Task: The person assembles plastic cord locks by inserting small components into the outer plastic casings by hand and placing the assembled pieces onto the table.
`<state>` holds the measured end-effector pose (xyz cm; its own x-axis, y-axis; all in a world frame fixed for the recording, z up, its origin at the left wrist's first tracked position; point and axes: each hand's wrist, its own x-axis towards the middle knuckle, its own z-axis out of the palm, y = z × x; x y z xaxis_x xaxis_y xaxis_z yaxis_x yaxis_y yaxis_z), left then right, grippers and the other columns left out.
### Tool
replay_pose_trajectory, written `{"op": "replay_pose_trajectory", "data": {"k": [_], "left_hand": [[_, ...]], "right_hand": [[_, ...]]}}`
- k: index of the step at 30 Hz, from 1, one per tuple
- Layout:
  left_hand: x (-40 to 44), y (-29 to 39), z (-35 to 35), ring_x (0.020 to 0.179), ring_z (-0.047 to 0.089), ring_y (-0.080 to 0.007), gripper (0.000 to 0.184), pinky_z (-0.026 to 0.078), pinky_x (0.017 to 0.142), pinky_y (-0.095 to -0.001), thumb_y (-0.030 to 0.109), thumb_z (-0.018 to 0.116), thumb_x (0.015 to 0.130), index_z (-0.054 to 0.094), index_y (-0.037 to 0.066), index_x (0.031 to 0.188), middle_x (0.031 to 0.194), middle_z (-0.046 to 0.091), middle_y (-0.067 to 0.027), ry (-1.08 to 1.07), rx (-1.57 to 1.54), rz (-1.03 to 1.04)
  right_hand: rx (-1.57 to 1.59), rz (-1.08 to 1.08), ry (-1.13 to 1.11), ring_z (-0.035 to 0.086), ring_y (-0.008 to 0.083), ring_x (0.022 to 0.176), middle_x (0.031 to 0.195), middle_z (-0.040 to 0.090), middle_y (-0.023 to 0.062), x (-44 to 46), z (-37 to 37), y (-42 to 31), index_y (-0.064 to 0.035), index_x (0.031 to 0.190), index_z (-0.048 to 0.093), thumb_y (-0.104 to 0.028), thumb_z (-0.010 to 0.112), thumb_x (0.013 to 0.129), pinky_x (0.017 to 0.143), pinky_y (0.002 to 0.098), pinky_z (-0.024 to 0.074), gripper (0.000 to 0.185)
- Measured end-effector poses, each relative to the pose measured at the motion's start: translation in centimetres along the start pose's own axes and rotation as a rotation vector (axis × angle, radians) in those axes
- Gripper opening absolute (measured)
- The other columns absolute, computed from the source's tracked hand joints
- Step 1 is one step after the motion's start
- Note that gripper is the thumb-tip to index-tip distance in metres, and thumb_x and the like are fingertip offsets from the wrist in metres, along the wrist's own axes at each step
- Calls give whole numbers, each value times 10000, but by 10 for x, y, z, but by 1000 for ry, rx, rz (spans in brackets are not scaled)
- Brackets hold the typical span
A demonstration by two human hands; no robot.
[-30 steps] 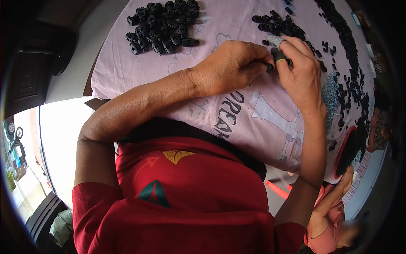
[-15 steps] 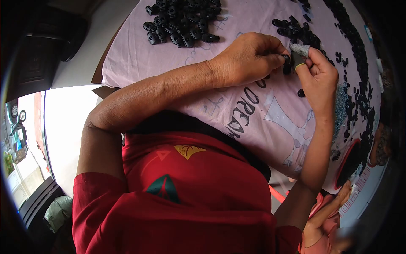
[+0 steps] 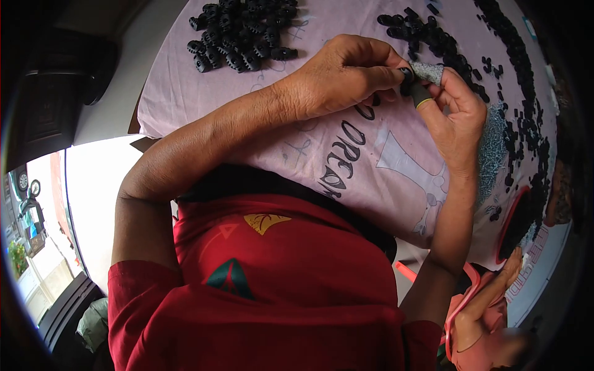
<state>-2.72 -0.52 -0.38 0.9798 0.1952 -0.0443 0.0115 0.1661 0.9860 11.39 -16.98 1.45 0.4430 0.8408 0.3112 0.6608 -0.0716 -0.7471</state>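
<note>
Far left on the pink cloth (image 3: 185, 86): heap of ribbed black pieces (image 3: 241, 37), apart from the smaller stuff, presumably so the two don't mix.

Left hand (image 3: 340, 80): reaches across the body, forearm angled up and to the right, wrist about straight, back of hand up. Thumb and index are pinched together on a small black part (image 3: 406, 73); looks like this side steadies it. Part sits between the two hands, over the cloth, probably there so both thumbs can bear on it.

Right hand (image 3: 461, 120): forearm near upright, wrist bent inward, fingers curled. Thumb and index close on the part from the opposite side; exact contact is partly hidden. Grey wrap (image 3: 429, 72) on index, dark cover (image 3: 421, 96) on thumb, likely for grip or skin protection.

Beyond it: loose cluster of small black pieces (image 3: 427, 34), within easy reach. Then bluish granular patch (image 3: 492, 154), long black band of pieces (image 3: 512, 52), red-rimmed container (image 3: 504, 229) by the edge, near a co-worker's hand (image 3: 512, 267).
</note>
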Motion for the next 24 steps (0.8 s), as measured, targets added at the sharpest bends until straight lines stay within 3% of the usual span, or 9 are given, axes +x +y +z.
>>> {"op": "replay_pose_trajectory", "data": {"k": [8, 17, 24], "left_hand": [[1, 0, -2, 846, 603, -58, 255, 494, 728, -209, 198, 600, 1001, 650, 28, 1183, 950, 665, -16, -30, 25, 0], [1, -2, 0, 804, 548, -39, 244, 478, 752, -193, 179, 614, 997, 652, 43, 1195, 954, 648, 8, -7, -46, 22], [2, -2, -1, 848, 557, -40, 256, 470, 799, -208, 212, 644, 982, 651, 43, 1174, 958, 648, 8, -32, -27, 47]], "right_hand": [[-206, 5, -61, 568, 92, 642, 772, 622, 37, 0, -2, -4, 2, 987, 678, 14, 697, 804, 579, 239, 459, 184], [211, 7, 38, 643, 73, 825, 904, 700, 23, -1, -6, 6, 22, 1075, 686, 26, 616, 877, 741, 227, 525, 210], [329, 32, 6, 647, 90, 896, 974, 702, 52, -2, -6, -6, 37, 1114, 664, 35, 600, 875, 831, 239, 523, 248]]}}
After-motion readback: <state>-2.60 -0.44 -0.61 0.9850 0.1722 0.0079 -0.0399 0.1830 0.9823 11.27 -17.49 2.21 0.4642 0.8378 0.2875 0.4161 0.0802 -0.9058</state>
